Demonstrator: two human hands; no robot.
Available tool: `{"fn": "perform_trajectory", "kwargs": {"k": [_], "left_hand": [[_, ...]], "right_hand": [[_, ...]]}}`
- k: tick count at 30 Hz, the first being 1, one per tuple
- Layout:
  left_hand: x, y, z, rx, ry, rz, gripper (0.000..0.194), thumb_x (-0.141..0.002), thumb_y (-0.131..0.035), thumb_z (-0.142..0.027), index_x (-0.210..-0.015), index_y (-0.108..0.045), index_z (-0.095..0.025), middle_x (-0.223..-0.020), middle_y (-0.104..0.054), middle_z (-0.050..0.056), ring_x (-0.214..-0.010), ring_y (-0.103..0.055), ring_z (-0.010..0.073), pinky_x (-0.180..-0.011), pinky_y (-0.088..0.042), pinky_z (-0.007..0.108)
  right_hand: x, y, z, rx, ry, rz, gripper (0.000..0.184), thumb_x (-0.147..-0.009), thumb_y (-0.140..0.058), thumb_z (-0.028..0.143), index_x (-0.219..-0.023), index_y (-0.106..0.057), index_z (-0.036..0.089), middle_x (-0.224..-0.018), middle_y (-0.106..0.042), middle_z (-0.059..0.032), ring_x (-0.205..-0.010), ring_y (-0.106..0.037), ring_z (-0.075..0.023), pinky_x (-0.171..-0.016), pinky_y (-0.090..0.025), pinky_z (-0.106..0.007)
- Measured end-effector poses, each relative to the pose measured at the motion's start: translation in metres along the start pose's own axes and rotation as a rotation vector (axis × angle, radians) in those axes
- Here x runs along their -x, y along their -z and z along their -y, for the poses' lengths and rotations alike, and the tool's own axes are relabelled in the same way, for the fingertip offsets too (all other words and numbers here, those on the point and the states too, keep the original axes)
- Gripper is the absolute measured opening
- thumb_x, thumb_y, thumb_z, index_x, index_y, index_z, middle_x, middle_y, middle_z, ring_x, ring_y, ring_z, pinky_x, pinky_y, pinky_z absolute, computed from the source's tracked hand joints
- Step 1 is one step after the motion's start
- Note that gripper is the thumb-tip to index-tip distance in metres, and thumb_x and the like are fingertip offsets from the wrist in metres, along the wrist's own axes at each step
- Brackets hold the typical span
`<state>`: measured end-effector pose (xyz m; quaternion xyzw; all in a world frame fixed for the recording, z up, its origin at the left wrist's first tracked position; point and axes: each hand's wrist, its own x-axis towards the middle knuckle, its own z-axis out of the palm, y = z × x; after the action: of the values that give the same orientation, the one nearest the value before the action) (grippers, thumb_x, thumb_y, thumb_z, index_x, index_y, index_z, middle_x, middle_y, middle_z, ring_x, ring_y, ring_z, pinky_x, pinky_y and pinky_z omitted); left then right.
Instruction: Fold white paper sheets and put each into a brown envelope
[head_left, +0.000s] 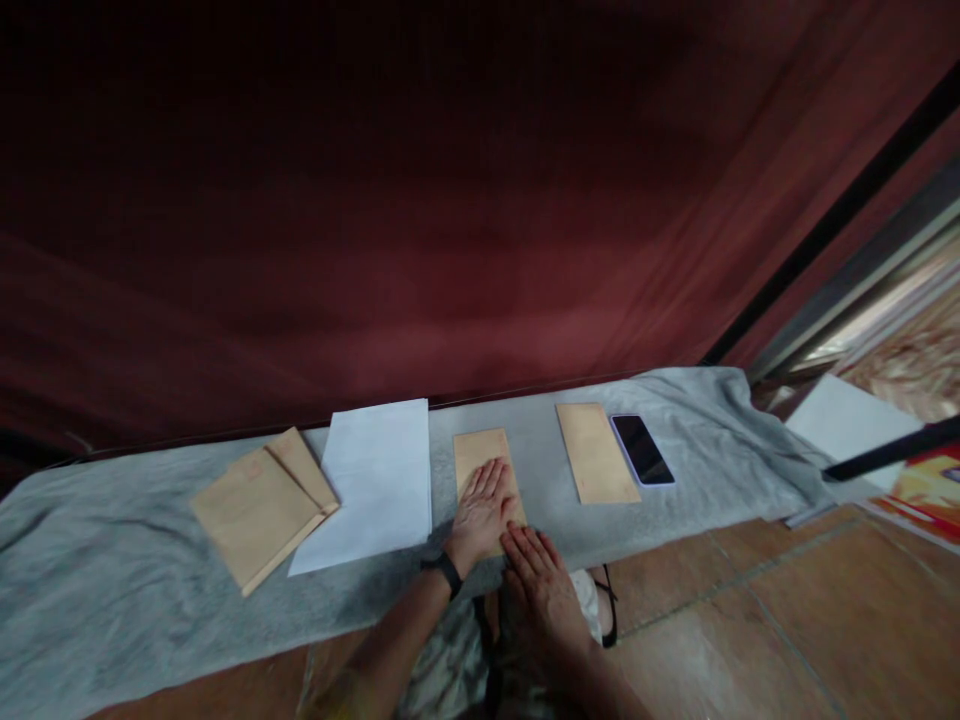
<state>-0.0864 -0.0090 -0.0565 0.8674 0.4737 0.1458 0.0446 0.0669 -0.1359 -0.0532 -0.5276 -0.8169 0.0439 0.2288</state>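
Observation:
A tan paper envelope point(481, 446) lies on the grey cloth in front of me. My left hand point(484, 508), with a dark band at the wrist, rests flat on it, fingers stretched out. At the envelope's near right corner is my right hand point(541, 570), its fingers straight and laid flat. To the left is a stack of white paper point(375, 480), with several tan envelopes point(259, 515) overlapping its edge. Another tan envelope point(596, 455) lies to the right, beside a phone point(643, 450) with a dark screen and a pale purple edge.
The grey cloth point(135, 560) covers a long, narrow surface against a dark red panel point(450, 250). Dark bars point(847, 210) slant at the right. Beyond them lie a white sheet point(847, 425) and a red-and-yellow package point(934, 490). Brown tiles point(720, 630) form the floor.

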Motion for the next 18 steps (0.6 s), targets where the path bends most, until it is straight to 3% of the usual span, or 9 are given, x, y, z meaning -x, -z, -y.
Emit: {"fn": "perform_trajectory", "kwargs": {"k": [6,13,18], "left_hand": [[0.029,0.013,-0.010,-0.012,-0.026,-0.011,0.056,-0.104,-0.038,-0.034,-0.155,-0.036,-0.010,-0.161,-0.036,0.017,-0.151,-0.030,0.0274,-0.123,-0.029,0.048],[0.090,0.033,-0.018,-0.062,-0.141,0.052,0.060,-0.102,-0.047,-0.043,-0.157,-0.032,-0.025,-0.166,-0.028,0.010,-0.153,-0.025,0.0271,-0.123,-0.029,0.050],[0.107,0.042,-0.017,-0.083,-0.163,0.093,0.069,-0.097,-0.057,-0.045,-0.159,-0.028,-0.030,-0.168,-0.024,0.010,-0.154,-0.024,0.0285,-0.122,-0.029,0.050]], "right_hand": [[0.002,0.002,0.002,0.023,-0.045,-0.026,0.055,-0.103,-0.042,0.026,-0.157,-0.035,0.023,-0.151,-0.054,-0.0066,-0.140,-0.049,-0.0232,-0.120,-0.035,-0.049],[0.011,0.004,-0.008,0.072,-0.043,-0.009,0.056,-0.105,-0.040,0.027,-0.159,-0.030,0.024,-0.156,-0.047,-0.0062,-0.144,-0.045,-0.0222,-0.119,-0.034,-0.046],[0.015,0.003,-0.003,0.085,-0.090,-0.024,0.055,-0.103,-0.041,0.027,-0.157,-0.035,0.018,-0.156,-0.047,-0.0106,-0.145,-0.042,-0.0253,-0.120,-0.033,-0.049]]}}
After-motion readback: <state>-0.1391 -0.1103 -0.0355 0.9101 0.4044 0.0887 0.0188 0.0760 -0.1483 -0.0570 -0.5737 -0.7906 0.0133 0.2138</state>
